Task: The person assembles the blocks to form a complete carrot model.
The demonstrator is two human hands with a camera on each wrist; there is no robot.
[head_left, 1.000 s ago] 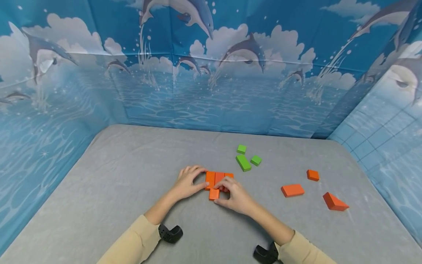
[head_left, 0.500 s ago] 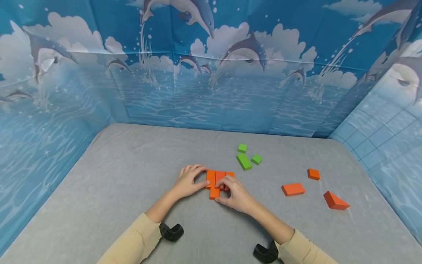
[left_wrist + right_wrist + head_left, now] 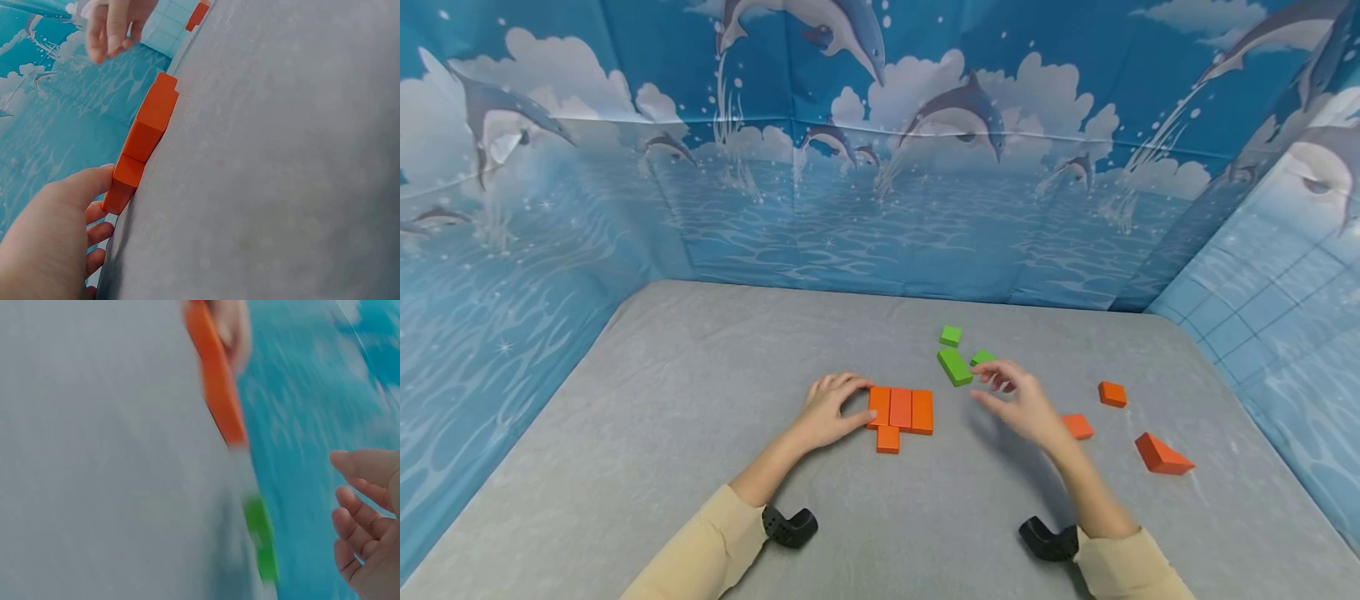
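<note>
The left hand gripped an orange block while the right hand hung empty.
The left thumb and fingers pinched the leftmost block of three long orange ones, side by side on the grey tabletop; a small orange block touched their near edge. The right fingers curved loosely, thumb apart, holding nothing, near the long green block.
</note>
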